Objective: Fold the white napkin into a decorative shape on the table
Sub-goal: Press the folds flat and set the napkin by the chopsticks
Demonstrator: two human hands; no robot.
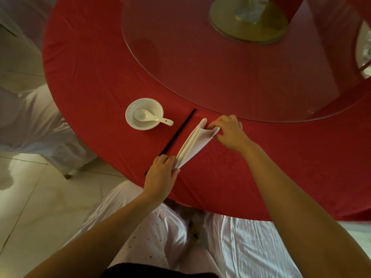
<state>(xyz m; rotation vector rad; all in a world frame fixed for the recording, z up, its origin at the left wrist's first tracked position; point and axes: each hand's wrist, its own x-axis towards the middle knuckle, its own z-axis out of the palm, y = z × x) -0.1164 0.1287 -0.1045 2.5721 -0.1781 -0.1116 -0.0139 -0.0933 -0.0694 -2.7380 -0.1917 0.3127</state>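
The white napkin (192, 145) lies on the red tablecloth (96, 81) as a long narrow wedge, folded lengthwise. The left hand (161, 175) pinches its near tip by the table's edge; the right hand (228, 131) pinches the wider far corner. Just left of it — nearly parallel — lie black chopsticks (176, 135), and beyond them a white bowl (144, 113) holding a spoon (150, 116). The glass turntable (220, 67) rims the far side (no readable writing anywhere).
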